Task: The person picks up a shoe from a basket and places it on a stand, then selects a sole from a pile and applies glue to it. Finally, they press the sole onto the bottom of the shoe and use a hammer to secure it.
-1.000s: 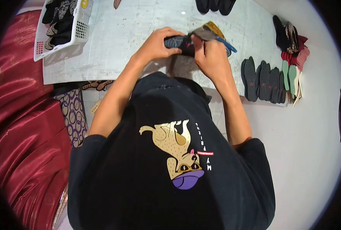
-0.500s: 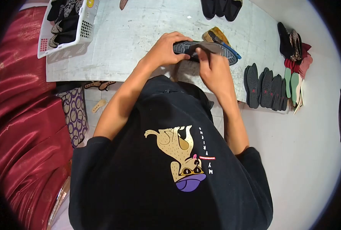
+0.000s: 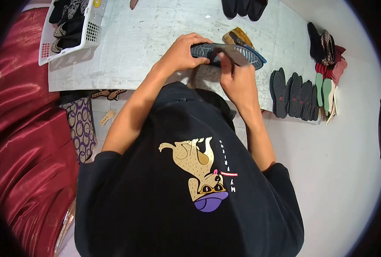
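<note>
My left hand (image 3: 186, 52) grips one end of a dark shoe (image 3: 255, 59), its ridged tread turned up toward me. The thumb presses the near side and the fingers wrap the far side. A blue edge shows at the shoe's right end. In my right hand (image 3: 238, 79), closed fingers hold a flat grey-brown blade-like tool (image 3: 234, 55) that lies across the tread. Its exact kind is blurred. Just behind the shoe sits a yellow-brown block (image 3: 241, 35) with something dark against it.
Black soles (image 3: 301, 96) line the table's right edge, beside green insoles (image 3: 327, 90). Black footwear (image 3: 244, 8) lies at the back. A white basket (image 3: 87, 43) of patterned shoes stands at the left, near red cloth (image 3: 31, 128). The white table (image 3: 134, 47) spans the front.
The blade-like tool has shifted and tilted over the tread, exposing more of it near the left hand. My right hand stays closed on it; the left keeps its grip. The whole view shifts slightly.
</note>
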`<state>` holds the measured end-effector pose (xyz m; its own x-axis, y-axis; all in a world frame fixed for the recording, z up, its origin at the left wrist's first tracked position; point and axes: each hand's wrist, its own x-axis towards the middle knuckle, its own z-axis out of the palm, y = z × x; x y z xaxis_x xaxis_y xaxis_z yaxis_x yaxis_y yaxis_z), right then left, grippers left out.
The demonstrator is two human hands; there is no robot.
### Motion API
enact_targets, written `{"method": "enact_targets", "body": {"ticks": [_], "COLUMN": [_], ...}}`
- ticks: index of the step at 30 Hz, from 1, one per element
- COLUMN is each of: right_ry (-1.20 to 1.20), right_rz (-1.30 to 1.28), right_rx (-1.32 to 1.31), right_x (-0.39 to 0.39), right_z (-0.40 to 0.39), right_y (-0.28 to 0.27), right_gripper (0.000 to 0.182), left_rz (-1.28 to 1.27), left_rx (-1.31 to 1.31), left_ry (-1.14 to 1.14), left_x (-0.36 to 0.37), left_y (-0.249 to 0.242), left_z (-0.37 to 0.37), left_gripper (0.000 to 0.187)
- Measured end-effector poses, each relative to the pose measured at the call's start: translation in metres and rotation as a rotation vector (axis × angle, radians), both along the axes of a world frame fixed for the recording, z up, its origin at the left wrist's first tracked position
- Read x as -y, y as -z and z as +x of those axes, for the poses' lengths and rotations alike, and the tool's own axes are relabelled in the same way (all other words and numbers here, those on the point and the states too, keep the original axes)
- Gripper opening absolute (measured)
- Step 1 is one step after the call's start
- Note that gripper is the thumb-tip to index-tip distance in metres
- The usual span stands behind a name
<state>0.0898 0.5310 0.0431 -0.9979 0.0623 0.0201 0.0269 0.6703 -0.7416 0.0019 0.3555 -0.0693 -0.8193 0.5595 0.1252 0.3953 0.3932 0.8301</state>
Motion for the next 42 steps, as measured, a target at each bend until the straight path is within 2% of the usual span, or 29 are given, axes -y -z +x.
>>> {"method": "enact_targets", "body": {"ticks": [1,2,4,5,6,8,10,12,15,18,19,20,22,25,32,34,36,38,39,40,42], "right_ry": [0.027,0.028,-0.033,-0.006,-0.007,-0.014,0.028,-0.014,0.016,0.019,0.009,-0.003,-0.008,0.033,0.058,0.049,0.047,0.065,0.068,0.016,-0.002], "right_rz": [-0.176,-0.181,0.024,0.177,0.18,-0.056,-0.164,0.08,0.114,0.141,0.072,0.001,0.052,0.057,0.137,0.02,0.067,-0.227,-0.204,0.101,0.031], "right_rx": [-0.146,-0.144,-0.002,0.164,0.155,-0.169,-0.171,-0.006,0.052,0.102,0.045,-0.008,0.051,0.119,0.17,0.08,0.184,-0.206,-0.173,0.066,0.012], "right_x": [0.003,0.003,0.005,-0.003,-0.002,0.002,-0.003,-0.01,-0.011,-0.016,-0.014,-0.011,-0.01,-0.008,-0.029,-0.031,-0.025,-0.015,-0.019,-0.025,-0.025], "right_z": [-0.001,-0.003,-0.011,-0.011,-0.018,-0.018,-0.014,-0.017,-0.023,-0.024,-0.021,-0.018,-0.018,-0.019,-0.024,-0.025,-0.021,-0.017,-0.017,-0.017,-0.015], "right_y": [0.001,0.012,0.015,0.007,0.001,0.0,0.03,0.044,0.037,0.039,0.037,0.036,0.033,0.025,0.0,-0.012,-0.025,-0.022,-0.003,0.012,0.023], "right_gripper": [0.024,0.024,0.021,0.02,0.02,0.021,0.024,0.029,0.036,0.035,0.032,0.03,0.027,0.028,0.036,0.036,0.036,0.034,0.031,0.029,0.03], "left_rz": [-0.017,-0.021,0.001,0.008,0.013,0.009,0.014,-0.021,0.151,0.231,0.347,0.35,0.229,0.225,0.264,0.265,0.27,0.269,0.267,0.268,0.267], "left_rx": [-0.017,-0.015,0.007,-0.001,-0.008,0.01,0.022,-0.04,0.203,0.111,0.312,0.312,0.147,0.087,0.091,0.082,0.095,0.107,0.099,0.094,0.098], "left_ry": [-0.002,-0.002,-0.015,-0.01,-0.005,-0.003,-0.001,-0.021,-0.132,-0.163,-0.185,-0.195,-0.142,-0.107,-0.082,-0.054,-0.066,-0.061,-0.066,-0.069,-0.061], "left_x": [0.002,0.003,0.0,-0.003,-0.001,0.002,0.002,0.001,0.014,0.014,0.011,0.011,0.012,0.008,-0.017,-0.023,-0.025,-0.024,-0.024,-0.025,-0.026], "left_y": [-0.001,-0.001,0.0,0.0,0.0,0.003,-0.003,-0.004,0.0,0.019,0.02,0.022,0.022,0.022,0.02,0.016,0.012,0.01,0.01,0.01,0.009], "left_z": [0.001,0.002,0.001,-0.001,-0.004,0.004,0.003,0.005,0.011,0.016,0.02,0.021,0.022,0.017,0.017,0.016,0.017,0.018,0.018,0.019,0.022], "left_gripper": [0.059,0.059,0.059,0.059,0.059,0.058,0.058,0.064,0.076,0.08,0.081,0.081,0.079,0.077,0.076,0.075,0.074,0.072,0.071,0.07,0.07]}}
